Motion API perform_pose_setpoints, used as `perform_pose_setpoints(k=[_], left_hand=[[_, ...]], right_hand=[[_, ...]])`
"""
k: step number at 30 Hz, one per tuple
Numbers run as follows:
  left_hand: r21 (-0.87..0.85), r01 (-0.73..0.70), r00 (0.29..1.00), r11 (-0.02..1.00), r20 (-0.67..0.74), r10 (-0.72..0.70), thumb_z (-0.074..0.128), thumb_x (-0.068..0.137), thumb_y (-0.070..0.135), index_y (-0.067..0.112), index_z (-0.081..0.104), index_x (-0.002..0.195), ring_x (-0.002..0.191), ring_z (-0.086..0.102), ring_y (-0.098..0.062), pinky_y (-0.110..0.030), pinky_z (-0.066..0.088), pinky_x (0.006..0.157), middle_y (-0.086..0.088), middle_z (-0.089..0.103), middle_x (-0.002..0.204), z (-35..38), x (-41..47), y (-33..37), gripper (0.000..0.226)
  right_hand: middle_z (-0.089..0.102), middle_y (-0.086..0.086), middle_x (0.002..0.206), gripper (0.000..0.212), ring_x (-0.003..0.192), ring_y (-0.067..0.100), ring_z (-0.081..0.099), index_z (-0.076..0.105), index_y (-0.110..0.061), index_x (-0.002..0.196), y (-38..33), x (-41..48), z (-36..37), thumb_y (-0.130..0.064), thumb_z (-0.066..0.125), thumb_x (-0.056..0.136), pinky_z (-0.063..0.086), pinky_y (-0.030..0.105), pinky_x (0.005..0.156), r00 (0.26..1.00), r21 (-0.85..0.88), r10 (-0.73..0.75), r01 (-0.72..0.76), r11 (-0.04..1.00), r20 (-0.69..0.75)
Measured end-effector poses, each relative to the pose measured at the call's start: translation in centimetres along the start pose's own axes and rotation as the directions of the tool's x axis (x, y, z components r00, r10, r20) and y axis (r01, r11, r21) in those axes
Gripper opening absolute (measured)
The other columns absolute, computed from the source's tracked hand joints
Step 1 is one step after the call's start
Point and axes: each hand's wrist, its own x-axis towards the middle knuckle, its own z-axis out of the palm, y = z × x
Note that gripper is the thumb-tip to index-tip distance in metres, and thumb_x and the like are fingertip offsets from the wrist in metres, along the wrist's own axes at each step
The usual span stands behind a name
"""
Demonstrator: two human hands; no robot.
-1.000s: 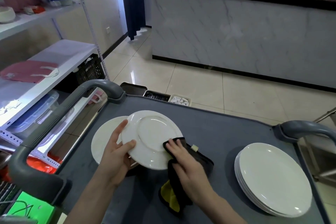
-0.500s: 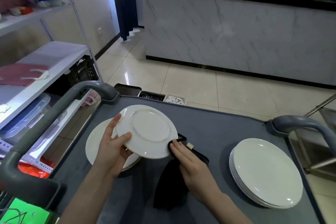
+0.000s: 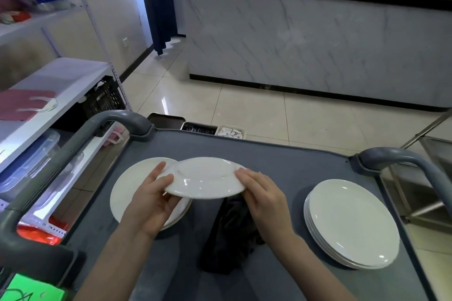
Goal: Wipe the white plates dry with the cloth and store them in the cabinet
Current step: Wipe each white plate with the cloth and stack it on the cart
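Note:
I hold one white plate (image 3: 205, 178) upside down and nearly level above the grey cart top (image 3: 281, 166). My left hand (image 3: 151, 200) grips its left rim and my right hand (image 3: 261, 198) grips its right rim. The dark cloth (image 3: 230, 234) hangs from under my right hand down onto the cart. Below my left hand lie one or more white plates (image 3: 129, 188) on the cart. A stack of white plates (image 3: 352, 225) rests at the cart's right side.
Grey cart handles rise at the left (image 3: 80, 139) and right (image 3: 401, 159). A white shelf rack (image 3: 61, 90) with boxes stands left. A marble-fronted counter (image 3: 318, 39) stands beyond tiled floor. A steel frame (image 3: 430, 178) is at the right.
The plate has tipped from facing me to nearly flat. My right hand stopped wiping with the cloth and took hold of the plate's right rim; the cloth now dangles.

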Motion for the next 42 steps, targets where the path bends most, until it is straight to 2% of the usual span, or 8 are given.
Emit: perform_pose_setpoints(k=[8, 11, 14, 19, 24, 27, 35, 42], left_hand=[[0.380, -0.008, 0.996, 0.925, 0.085, -0.026, 0.054, 0.098, 0.035, 0.013, 0.059, 0.114, 0.095, 0.072, -0.030, -0.040, 0.056, 0.083, -0.022, 0.074, 0.099, 1.4, 1.3, -0.5, 0.028], [0.648, -0.187, 0.982, 0.739, 0.110, 0.152, 0.059, 0.096, 0.020, 0.014, 0.063, 0.116, 0.082, 0.069, -0.019, -0.033, 0.056, 0.079, -0.011, 0.072, 0.089, 1.6, 2.5, -1.5, 0.022], [0.819, -0.252, 0.963, 0.516, 0.162, 0.214, 0.064, 0.090, 0.015, 0.026, 0.066, 0.112, 0.092, 0.065, -0.028, -0.043, 0.054, 0.089, -0.017, 0.065, 0.091, 1.7, 3.5, -2.4, 0.024], [0.723, -0.287, 0.955, 0.629, 0.265, 0.131, 0.061, 0.093, 0.003, 0.023, 0.069, 0.107, 0.092, 0.069, -0.023, -0.031, 0.057, 0.071, -0.007, 0.071, 0.099, 2.4, 3.8, -4.8, 0.025], [0.714, -0.305, 0.947, 0.630, 0.298, 0.121, 0.061, 0.087, -0.009, 0.015, 0.070, 0.111, 0.087, 0.070, -0.027, -0.033, 0.060, 0.070, -0.017, 0.070, 0.100, 4.8, 3.9, -7.0, 0.035], [0.733, -0.322, 0.940, 0.599, 0.323, 0.110, 0.063, 0.087, -0.008, 0.014, 0.071, 0.112, 0.092, 0.069, -0.034, -0.047, 0.060, 0.080, -0.019, 0.069, 0.101, 6.2, 3.9, -8.3, 0.034], [0.759, -0.319, 0.931, 0.567, 0.363, 0.038, 0.069, 0.083, -0.005, 0.016, 0.070, 0.112, 0.089, 0.070, -0.033, -0.047, 0.057, 0.086, -0.012, 0.073, 0.090, 10.5, 3.2, -13.6, 0.036], [0.729, -0.288, 0.901, 0.621, 0.427, -0.084, 0.065, 0.083, -0.007, 0.023, 0.075, 0.105, 0.082, 0.073, -0.017, -0.029, 0.060, 0.067, 0.004, 0.076, 0.091, 13.9, 3.1, -18.4, 0.038]], right_hand=[[0.063, -0.011, 0.086, 0.013, 0.084, 0.013, 0.056, 0.068, -0.023, 0.093, 0.8, 3.3, -2.6, -0.023, 0.056, 0.096, 0.044, 0.029, 0.072, 0.940, 0.232, 0.332, -0.340, 0.911, 0.074], [0.063, -0.013, 0.077, 0.014, 0.070, 0.002, 0.053, 0.069, -0.020, 0.083, 1.8, 3.1, -3.6, -0.023, 0.060, 0.093, 0.039, 0.018, 0.065, 0.845, 0.393, 0.514, -0.526, 0.754, 0.146], [0.054, 0.000, 0.070, 0.029, 0.066, 0.011, 0.044, 0.063, -0.002, 0.079, 3.5, 1.9, -4.2, -0.027, 0.058, 0.093, 0.035, 0.027, 0.063, 0.720, 0.468, 0.648, -0.674, 0.571, 0.247], [0.061, 0.015, 0.079, 0.025, 0.072, 0.020, 0.051, 0.067, -0.002, 0.086, 5.4, -0.4, -5.3, -0.025, 0.061, 0.092, 0.041, 0.036, 0.065, 0.559, 0.597, 0.782, -0.737, 0.316, 0.276], [0.072, 0.005, 0.085, 0.009, 0.077, 0.021, 0.064, 0.071, -0.025, 0.094, 6.7, -1.7, -7.5, -0.024, 0.064, 0.089, 0.052, 0.038, 0.068, 0.597, 0.579, 0.789, -0.697, 0.422, 0.143], [0.070, 0.003, 0.076, 0.027, 0.077, 0.022, 0.065, 0.066, -0.043, 0.102, 7.9, -2.8, -9.3, -0.020, 0.064, 0.087, 0.057, 0.039, 0.067, 0.597, 0.468, 0.798, -0.729, 0.500, 0.078], [0.068, -0.010, 0.079, 0.051, 0.073, 0.019, 0.065, 0.064, -0.057, 0.085, 11.1, -6.7, -13.8, -0.006, 0.061, 0.081, 0.057, 0.042, 0.073, 0.489, 0.288, 0.872, -0.838, 0.463, 0.021], [0.066, -0.008, 0.071, 0.051, 0.069, 0.013, 0.058, 0.061, -0.054, 0.081, 14.1, -9.4, -17.0, -0.003, 0.060, 0.079, 0.050, 0.035, 0.067, 0.419, 0.203, 0.906, -0.884, 0.421, -0.053]])
